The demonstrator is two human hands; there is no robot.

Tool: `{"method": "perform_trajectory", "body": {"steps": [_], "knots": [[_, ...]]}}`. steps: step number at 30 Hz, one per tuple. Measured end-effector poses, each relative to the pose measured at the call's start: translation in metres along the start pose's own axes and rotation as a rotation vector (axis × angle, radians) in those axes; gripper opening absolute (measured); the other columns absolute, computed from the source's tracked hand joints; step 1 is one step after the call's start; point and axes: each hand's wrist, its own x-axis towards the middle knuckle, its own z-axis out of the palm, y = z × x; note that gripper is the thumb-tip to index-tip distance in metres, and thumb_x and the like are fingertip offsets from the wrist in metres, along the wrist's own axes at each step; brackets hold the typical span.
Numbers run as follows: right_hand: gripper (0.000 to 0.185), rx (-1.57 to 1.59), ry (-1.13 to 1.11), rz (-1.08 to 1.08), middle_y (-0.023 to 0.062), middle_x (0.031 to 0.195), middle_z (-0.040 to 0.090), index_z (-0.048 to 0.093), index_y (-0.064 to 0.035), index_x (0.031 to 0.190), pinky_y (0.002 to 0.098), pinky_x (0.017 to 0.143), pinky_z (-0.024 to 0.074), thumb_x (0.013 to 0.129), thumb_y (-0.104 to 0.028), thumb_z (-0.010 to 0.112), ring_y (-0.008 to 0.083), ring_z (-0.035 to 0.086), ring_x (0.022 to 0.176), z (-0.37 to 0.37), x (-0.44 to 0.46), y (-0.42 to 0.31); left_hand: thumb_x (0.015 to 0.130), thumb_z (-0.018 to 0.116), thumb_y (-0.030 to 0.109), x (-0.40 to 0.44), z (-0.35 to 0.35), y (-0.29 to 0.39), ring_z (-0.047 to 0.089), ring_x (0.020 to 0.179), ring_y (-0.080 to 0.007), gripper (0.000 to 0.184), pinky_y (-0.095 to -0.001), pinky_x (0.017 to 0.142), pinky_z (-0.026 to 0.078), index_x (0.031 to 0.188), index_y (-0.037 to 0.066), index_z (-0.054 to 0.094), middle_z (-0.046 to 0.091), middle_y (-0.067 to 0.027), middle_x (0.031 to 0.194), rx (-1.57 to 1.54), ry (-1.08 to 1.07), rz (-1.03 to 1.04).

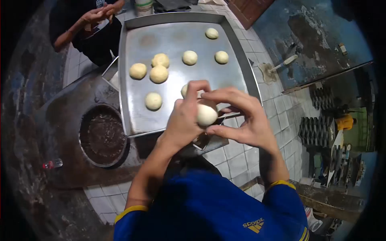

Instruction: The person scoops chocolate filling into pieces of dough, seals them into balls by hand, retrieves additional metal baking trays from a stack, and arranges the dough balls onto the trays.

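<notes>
A smooth pale dough ball (207, 115) sits between my two hands, above the near edge of a large metal tray (177, 123). My left hand (185, 116) curls round its left side. From the right, my right hand (245, 118) cups it with bent fingers and thumb. On the tray lie several more dough balls, among them a yellowish one (159, 74) touching another (161, 60) behind it, and a whiter one (153, 101) near the front left. Another dough ball (184, 90) is partly hidden behind my left fingers.
A round dark pan (102, 134) stands left of the tray on a dark surface, with a plastic bottle (52, 164) farther left. Another person's hands (98, 14) are at the upper left. Stacked dark metal pieces (315, 132) stand at the right, beyond the tiled floor.
</notes>
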Motion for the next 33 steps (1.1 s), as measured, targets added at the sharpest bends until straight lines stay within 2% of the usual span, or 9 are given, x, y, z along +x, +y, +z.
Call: {"method": "perform_trajectory", "body": {"steps": [6, 10, 15, 20, 24, 26, 29, 32, 33], "knots": [[0.049, -0.172, -0.063, 0.03, 0.0064, 0.117, 0.069, 0.073, -0.0042, 0.124, 0.0297, 0.088, 0.0582, 0.078, -0.011, 0.09, 0.0164, 0.068, 0.11, -0.059, 0.017, 0.044, 0.075, 0.09, 0.012, 0.055, 0.057, -0.032, 0.075, 0.092, -0.0455, 0.073, -0.0499, 0.075, 0.06, 0.129, 0.011, 0.041, 0.074, -0.0206, 0.093, 0.093, -0.015, 0.045], [0.042, 0.0, -0.106, 0.221, 0.011, 0.112, 0.071, 0.074, -0.0029, 0.12, 0.0366, 0.094, 0.06, 0.079, -0.012, 0.081, 0.0214, 0.07, 0.109, -0.092, 0.035, 0.106, 0.075, 0.088, 0.012, 0.052, 0.044, -0.029, 0.067, 0.113, -0.0511, 0.088, -0.0551, 0.09, 0.056, 0.145, 0.011, 0.035, 0.062, -0.0312, 0.128, 0.14, -0.117, -0.008], [0.066, -0.837, -0.46, -0.159, 0.0212, 0.153, 0.047, 0.046, -0.0004, 0.154, 0.0462, 0.117, 0.046, 0.099, -0.029, 0.069, 0.0402, 0.053, 0.138, -0.08, 0.043, 0.161, 0.077, 0.088, 0.017, 0.018, -0.009, -0.027, 0.066, 0.114, -0.0481, 0.103, -0.0501, 0.103, 0.053, 0.16, 0.012, 0.025, 0.055, -0.0276, 0.136, 0.321, -0.016, -0.214], [0.084, -1.048, -0.519, -0.231, 0.03, 0.171, 0.02, 0.022, 0.0075, 0.163, 0.0475, 0.132, 0.0181, 0.111, -0.055, 0.038, 0.0409, 0.021, 0.16, -0.067, 0.047, 0.197, 0.083, 0.083, 0.001, -0.013, -0.036, -0.019, 0.051, 0.071, -0.0077, 0.088, -0.019, 0.068, 0.044, 0.153, 0.007, 0.031, 0.058, -0.0119, 0.119, 0.142, 0.31, -0.342], [0.076, 0.019, -0.551, 0.403, 0.0208, 0.175, 0.017, 0.018, -0.0007, 0.168, 0.044, 0.133, 0.0111, 0.115, -0.055, 0.014, 0.0298, 0.016, 0.163, -0.097, 0.078, 0.175, 0.092, 0.071, -0.01, -0.015, -0.043, -0.033, 0.04, 0.069, 0.0006, 0.069, -0.0144, 0.064, 0.034, 0.147, 0.008, 0.034, 0.055, -0.0071, 0.113, -0.306, 0.462, -0.196], [0.075, 0.16, -0.356, 0.344, 0.0186, 0.176, 0.017, 0.018, 0.0, 0.167, 0.0441, 0.133, 0.012, 0.115, -0.053, 0.019, 0.0289, 0.015, 0.163, -0.102, 0.082, 0.175, 0.094, 0.068, -0.01, -0.013, -0.045, -0.033, 0.044, 0.072, -0.0001, 0.063, -0.0149, 0.066, 0.036, 0.145, 0.007, 0.035, 0.054, -0.0063, 0.11, -0.3, 0.472, -0.192], [0.075, -0.939, -0.556, -0.043, 0.0187, 0.176, 0.016, 0.016, 0.0007, 0.168, 0.0429, 0.133, 0.013, 0.115, -0.049, 0.034, 0.0311, 0.015, 0.163, -0.065, 0.05, 0.185, 0.095, 0.068, -0.009, -0.018, -0.045, -0.042, 0.049, 0.077, -0.0014, 0.059, -0.0159, 0.068, 0.038, 0.143, 0.006, 0.035, 0.053, -0.0059, 0.108, -0.317, 0.5, -0.17], [0.075, -0.708, -0.639, 0.043, 0.0202, 0.176, 0.015, 0.019, 0.0003, 0.167, 0.0418, 0.133, 0.0124, 0.114, -0.049, 0.038, 0.0314, 0.011, 0.164, -0.077, 0.064, 0.181, 0.097, 0.066, -0.007, -0.019, -0.047, -0.041, 0.051, 0.083, -0.0032, 0.049, -0.017, 0.071, 0.041, 0.138, 0.003, 0.041, 0.052, -0.0062, 0.109, -0.279, 0.54, -0.138], [0.07, -0.448, -0.575, 0.141, 0.0236, 0.169, 0.034, 0.033, -0.002, 0.164, 0.0429, 0.129, 0.0257, 0.113, -0.05, 0.041, 0.0351, 0.032, 0.158, -0.084, 0.077, 0.17, 0.098, 0.065, -0.006, -0.019, -0.045, -0.037, 0.052, 0.085, -0.0038, 0.042, -0.0173, 0.072, 0.043, 0.134, 0.002, 0.044, 0.052, -0.0065, 0.11, -0.283, 0.573, -0.103]]}}
